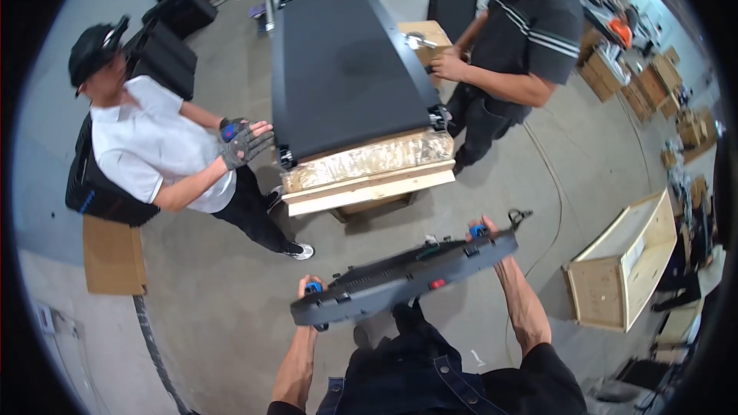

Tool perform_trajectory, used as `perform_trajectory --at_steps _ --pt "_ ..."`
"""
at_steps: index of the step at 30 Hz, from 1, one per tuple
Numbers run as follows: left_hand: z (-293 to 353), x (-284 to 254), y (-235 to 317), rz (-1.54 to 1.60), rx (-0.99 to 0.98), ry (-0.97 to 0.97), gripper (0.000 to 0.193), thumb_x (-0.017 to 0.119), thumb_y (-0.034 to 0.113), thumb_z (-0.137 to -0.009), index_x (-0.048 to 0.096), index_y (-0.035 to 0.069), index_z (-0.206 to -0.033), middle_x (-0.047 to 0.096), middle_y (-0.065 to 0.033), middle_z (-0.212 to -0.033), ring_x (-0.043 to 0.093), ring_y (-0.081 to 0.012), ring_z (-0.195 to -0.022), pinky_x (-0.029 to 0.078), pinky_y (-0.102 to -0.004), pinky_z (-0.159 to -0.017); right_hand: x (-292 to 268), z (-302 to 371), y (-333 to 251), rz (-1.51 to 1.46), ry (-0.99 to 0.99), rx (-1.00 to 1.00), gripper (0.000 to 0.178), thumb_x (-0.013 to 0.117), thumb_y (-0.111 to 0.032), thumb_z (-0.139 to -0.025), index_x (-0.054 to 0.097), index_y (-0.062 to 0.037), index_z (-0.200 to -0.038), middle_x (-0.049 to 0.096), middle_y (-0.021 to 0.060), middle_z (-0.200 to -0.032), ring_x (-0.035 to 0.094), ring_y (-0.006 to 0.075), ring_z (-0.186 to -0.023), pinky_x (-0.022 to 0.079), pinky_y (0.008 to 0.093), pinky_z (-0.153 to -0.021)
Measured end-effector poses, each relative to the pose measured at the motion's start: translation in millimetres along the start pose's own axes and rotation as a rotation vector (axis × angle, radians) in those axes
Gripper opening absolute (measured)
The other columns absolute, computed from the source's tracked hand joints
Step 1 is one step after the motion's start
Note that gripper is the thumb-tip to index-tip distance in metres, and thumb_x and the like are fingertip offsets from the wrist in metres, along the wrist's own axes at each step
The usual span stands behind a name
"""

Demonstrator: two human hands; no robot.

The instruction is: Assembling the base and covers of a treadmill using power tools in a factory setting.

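I hold a long dark grey plastic panel (400, 283) up in front of my body, tilted so that its right end is higher. A small red part shows on its near edge, and a short black cable sticks out at its right end. My left hand (310, 289) is closed round its left end; my right hand (486, 229) grips it near the right end. Something blue shows at each hand. Beyond the panel, apart from it, a treadmill deck (350, 69) with a black belt lies on a wrapped block (369, 163) over a wooden stand.
A person in a white shirt (154, 146) and gloves stands left of the deck, another in a dark shirt (530, 31) at its right. An open wooden crate (596, 292) stands on the right. Cables cross the floor (538, 184). Black cases (157, 54) line the left wall.
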State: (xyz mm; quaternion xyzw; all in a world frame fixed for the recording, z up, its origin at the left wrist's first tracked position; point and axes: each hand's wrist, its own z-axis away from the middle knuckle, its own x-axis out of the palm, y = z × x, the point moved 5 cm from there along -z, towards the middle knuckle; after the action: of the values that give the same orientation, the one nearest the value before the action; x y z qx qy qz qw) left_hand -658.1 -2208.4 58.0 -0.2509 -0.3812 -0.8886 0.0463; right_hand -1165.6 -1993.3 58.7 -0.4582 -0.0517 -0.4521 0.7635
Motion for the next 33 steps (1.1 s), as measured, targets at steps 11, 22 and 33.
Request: perform_trajectory --at_steps 11,22,33 --pt "-115 -7 72 -0.120 0.198 0.189 0.039 0.054 0.048 -0.100 0.065 0.016 -0.120 0.068 -0.0018 -0.109 0.062 -0.0154 -0.104 0.050 -0.0351 -0.089 11 66 109 0.464 0.384 -0.142 0.041 0.058 -0.047 -0.098 0.065 -0.0068 -0.103 0.068 0.0046 -0.080 0.058 0.0123 -0.062 0.045 0.0276 -0.056" --pt "-143 -36 51 -0.445 0.425 -0.040 0.038 0.050 0.046 -0.098 0.063 0.011 -0.093 0.058 -0.0036 -0.078 0.054 -0.0175 -0.066 0.044 -0.0344 -0.054 62 530 617 -0.398 1.128 0.438 0.047 0.063 -0.037 -0.095 0.056 -0.0031 -0.127 0.071 0.0164 -0.095 0.071 0.0253 -0.072 0.055 0.0397 -0.059" --pt "329 -173 -381 -1.870 -0.801 -1.316 0.039 0.052 0.043 -0.101 0.065 0.005 -0.102 0.069 -0.0095 -0.090 0.068 -0.0237 -0.084 0.055 -0.0374 -0.073 200 652 886 -0.430 1.526 0.026 0.051 0.074 -0.052 -0.081 0.078 -0.0016 -0.092 0.075 0.0129 -0.088 0.071 0.0200 -0.087 0.055 0.0341 -0.081"
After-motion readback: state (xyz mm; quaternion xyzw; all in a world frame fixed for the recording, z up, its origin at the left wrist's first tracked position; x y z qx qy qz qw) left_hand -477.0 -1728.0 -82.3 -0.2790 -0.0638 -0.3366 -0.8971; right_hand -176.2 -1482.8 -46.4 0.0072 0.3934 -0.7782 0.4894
